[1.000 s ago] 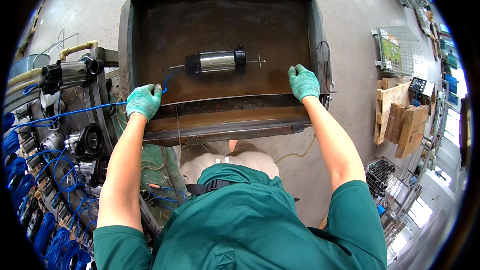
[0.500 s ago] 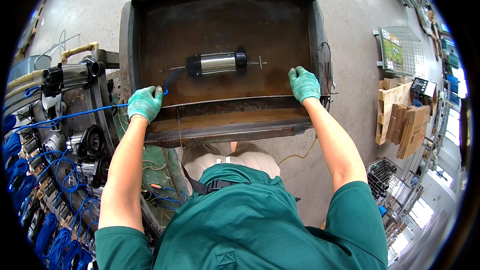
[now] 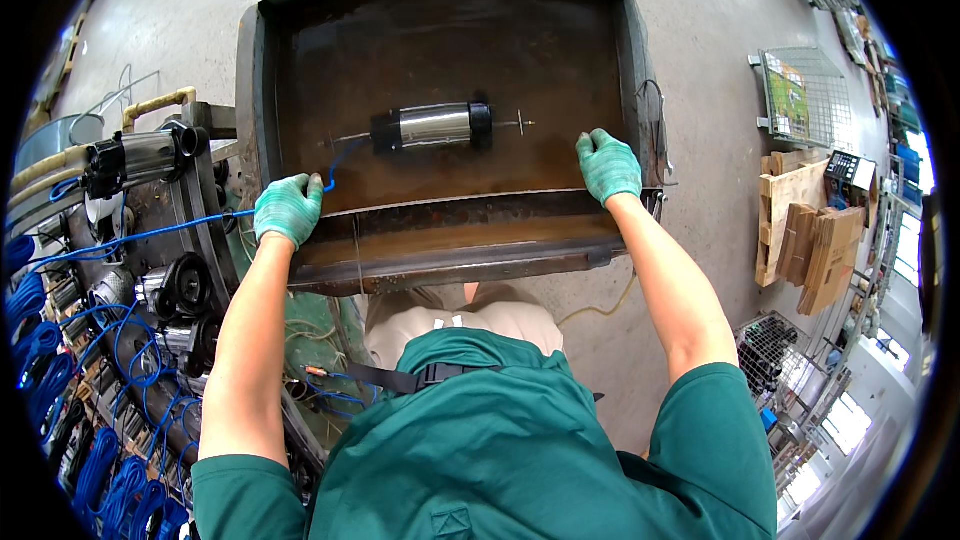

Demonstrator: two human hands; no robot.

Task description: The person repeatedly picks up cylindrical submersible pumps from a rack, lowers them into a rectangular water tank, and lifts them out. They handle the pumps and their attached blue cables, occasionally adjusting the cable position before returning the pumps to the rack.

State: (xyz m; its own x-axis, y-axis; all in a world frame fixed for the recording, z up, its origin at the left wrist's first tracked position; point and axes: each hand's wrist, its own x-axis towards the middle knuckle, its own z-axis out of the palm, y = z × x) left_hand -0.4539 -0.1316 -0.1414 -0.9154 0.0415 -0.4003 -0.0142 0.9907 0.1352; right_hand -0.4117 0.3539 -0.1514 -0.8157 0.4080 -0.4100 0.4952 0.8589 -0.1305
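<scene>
A dark metal tank [image 3: 262, 110] of brown, murky water lies before me. A cylindrical pump [image 3: 436, 125] with a steel middle and black ends lies in the water, a thin fitting [image 3: 519, 123] with a crossbar at its right end. From its left side a blue cable [image 3: 180, 227] runs out over the tank's left front corner. Both my hands wear green gloves. My left hand [image 3: 288, 208] is closed at that corner, beside the cable. My right hand [image 3: 609, 168] is closed at the front edge's right end, thumb up. The undersides of the fingers are hidden.
A second pump [image 3: 140, 157] rests on a frame at left. Below it are more pump parts [image 3: 185, 285] and several coiled blue cables [image 3: 95, 470]. A wrench [image 3: 660, 145] hangs on the tank's right side. Wooden pallets [image 3: 785, 210], cardboard [image 3: 832, 255] and a wire cage [image 3: 805, 95] stand right.
Both hands keep their places on the tank, and the pump stays in the water. The black strap at my waist has swung out to the left. The view has shifted slightly.
</scene>
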